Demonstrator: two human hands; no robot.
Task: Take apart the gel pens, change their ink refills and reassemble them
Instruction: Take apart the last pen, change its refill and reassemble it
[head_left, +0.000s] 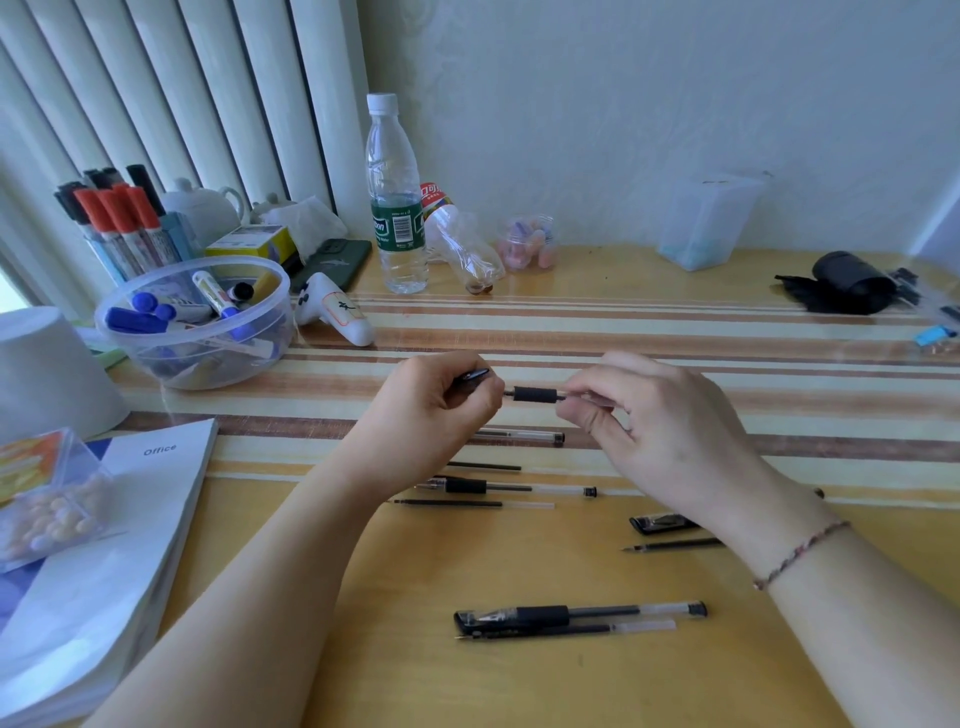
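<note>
I hold a gel pen (535, 394) level above the table, its black rubber grip showing between my hands. My left hand (441, 405) pinches the pen's tip end and also holds a black pen cap (474, 375). My right hand (660, 421) grips the clear barrel end. Below my hands lie a clear barrel (524, 434), a loose refill (483, 466), an uncapped pen (511, 487) and another refill (470, 503). Further right lie a black cap (662, 522) and a refill (675, 545). A capped pen (579, 613) and a refill (571, 630) lie nearest me.
A clear bowl (195, 317) of markers, a marker holder (117, 218) and a book (109, 545) stand at left. A water bottle (396, 197) and an empty bottle (462, 241) are at the back. A black object (844, 283) lies far right.
</note>
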